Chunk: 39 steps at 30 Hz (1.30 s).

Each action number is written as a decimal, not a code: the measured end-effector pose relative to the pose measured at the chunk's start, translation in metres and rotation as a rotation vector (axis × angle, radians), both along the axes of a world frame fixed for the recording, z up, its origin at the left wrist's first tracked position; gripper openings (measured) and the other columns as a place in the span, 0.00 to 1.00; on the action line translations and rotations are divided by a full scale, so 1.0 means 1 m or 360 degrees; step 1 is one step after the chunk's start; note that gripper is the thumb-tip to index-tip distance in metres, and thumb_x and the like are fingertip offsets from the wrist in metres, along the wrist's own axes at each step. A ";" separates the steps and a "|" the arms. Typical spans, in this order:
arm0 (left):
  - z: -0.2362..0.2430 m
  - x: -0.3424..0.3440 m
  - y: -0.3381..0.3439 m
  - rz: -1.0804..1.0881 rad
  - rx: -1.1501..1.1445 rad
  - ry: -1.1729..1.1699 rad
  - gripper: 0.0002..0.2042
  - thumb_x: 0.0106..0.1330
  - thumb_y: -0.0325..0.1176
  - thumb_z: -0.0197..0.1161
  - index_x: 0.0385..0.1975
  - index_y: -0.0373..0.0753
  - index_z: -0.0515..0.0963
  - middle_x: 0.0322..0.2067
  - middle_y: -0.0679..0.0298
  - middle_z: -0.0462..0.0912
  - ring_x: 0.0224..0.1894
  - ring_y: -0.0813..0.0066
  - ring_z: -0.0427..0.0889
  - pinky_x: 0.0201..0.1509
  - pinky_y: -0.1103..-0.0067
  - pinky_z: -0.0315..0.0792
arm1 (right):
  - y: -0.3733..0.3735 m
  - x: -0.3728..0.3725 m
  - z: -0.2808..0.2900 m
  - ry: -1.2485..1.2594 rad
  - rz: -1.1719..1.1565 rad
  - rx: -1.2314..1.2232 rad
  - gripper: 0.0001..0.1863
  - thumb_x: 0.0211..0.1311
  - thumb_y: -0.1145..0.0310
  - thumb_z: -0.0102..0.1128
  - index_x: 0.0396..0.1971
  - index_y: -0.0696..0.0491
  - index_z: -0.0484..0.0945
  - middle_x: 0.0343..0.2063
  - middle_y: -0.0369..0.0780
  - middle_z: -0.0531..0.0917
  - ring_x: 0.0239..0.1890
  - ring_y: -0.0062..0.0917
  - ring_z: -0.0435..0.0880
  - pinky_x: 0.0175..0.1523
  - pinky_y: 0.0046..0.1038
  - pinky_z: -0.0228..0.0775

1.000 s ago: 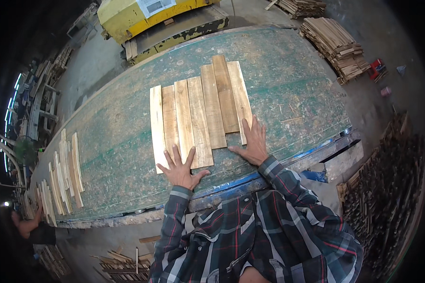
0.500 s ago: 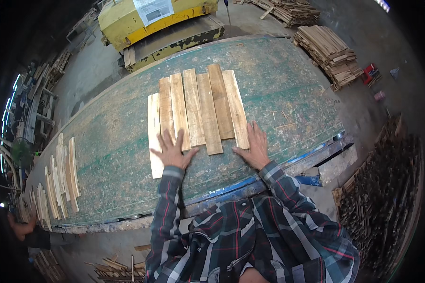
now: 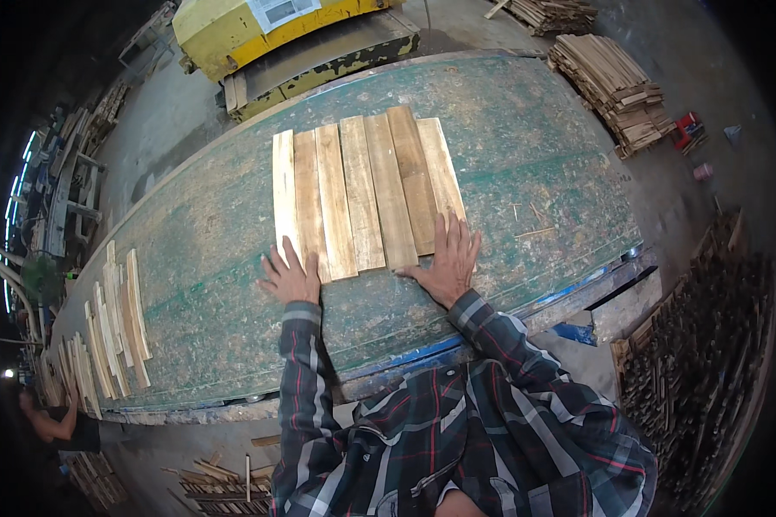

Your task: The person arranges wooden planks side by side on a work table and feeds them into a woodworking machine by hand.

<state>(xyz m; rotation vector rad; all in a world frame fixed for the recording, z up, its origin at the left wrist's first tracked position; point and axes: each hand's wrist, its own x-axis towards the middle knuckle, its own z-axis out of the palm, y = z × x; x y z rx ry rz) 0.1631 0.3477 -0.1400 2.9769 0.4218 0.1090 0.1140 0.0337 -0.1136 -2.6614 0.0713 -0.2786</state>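
Several wooden boards (image 3: 352,191) lie side by side in a row on the large worn green table (image 3: 526,172), their long sides mostly touching. My left hand (image 3: 291,276) rests with fingers spread at the near end of the pale leftmost board (image 3: 283,181). At the near right corner of the row is my right hand (image 3: 448,263), fingers stretched out over the end of the pale rightmost board (image 3: 441,164). Its thumb points in toward the end of a middle board (image 3: 395,233). Neither hand grips anything.
Narrower strips (image 3: 116,319) lie at the table's left end, near another person's arm (image 3: 65,422). A yellow machine (image 3: 276,43) stands beyond the table. Board stacks (image 3: 608,90) sit on the floor at the back right, and a bin of dark sticks (image 3: 698,370) stands right. Thin splinters (image 3: 533,231) lie on the table.
The leftmost board has slid away from me, so the near ends line up more evenly. My left hand moved slightly left and my right hand shifted a little inward.
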 end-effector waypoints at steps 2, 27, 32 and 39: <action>0.003 0.013 -0.016 -0.0045 -0.0031 0.0002 0.40 0.73 0.69 0.47 0.79 0.55 0.53 0.77 0.48 0.55 0.79 0.37 0.46 0.74 0.31 0.35 | -0.009 0.010 0.000 0.0015 -0.0057 0.0025 0.73 0.39 0.22 0.70 0.77 0.57 0.51 0.78 0.58 0.49 0.80 0.56 0.42 0.75 0.70 0.21; -0.005 0.301 -0.039 -0.0650 0.0235 -0.0438 0.41 0.70 0.72 0.46 0.78 0.56 0.59 0.78 0.39 0.50 0.75 0.31 0.56 0.75 0.39 0.47 | -0.078 0.384 -0.018 -0.0279 0.0602 -0.0057 0.44 0.49 0.41 0.77 0.66 0.45 0.77 0.74 0.67 0.53 0.79 0.59 0.47 0.80 0.61 0.30; 0.057 0.458 -0.028 -0.0176 -0.0717 -0.0455 0.30 0.80 0.56 0.46 0.75 0.44 0.63 0.73 0.45 0.64 0.74 0.44 0.65 0.75 0.56 0.58 | -0.036 0.534 0.029 -0.0502 0.0423 0.0349 0.37 0.63 0.40 0.67 0.63 0.52 0.79 0.71 0.59 0.66 0.75 0.51 0.61 0.80 0.52 0.41; 0.087 0.119 -0.075 -0.0595 -0.1205 0.0057 0.11 0.71 0.37 0.67 0.43 0.37 0.90 0.32 0.54 0.90 0.32 0.66 0.87 0.44 0.75 0.78 | -0.090 0.259 0.133 -0.0089 0.0915 0.1865 0.17 0.72 0.60 0.56 0.27 0.55 0.83 0.31 0.45 0.87 0.39 0.31 0.85 0.52 0.35 0.75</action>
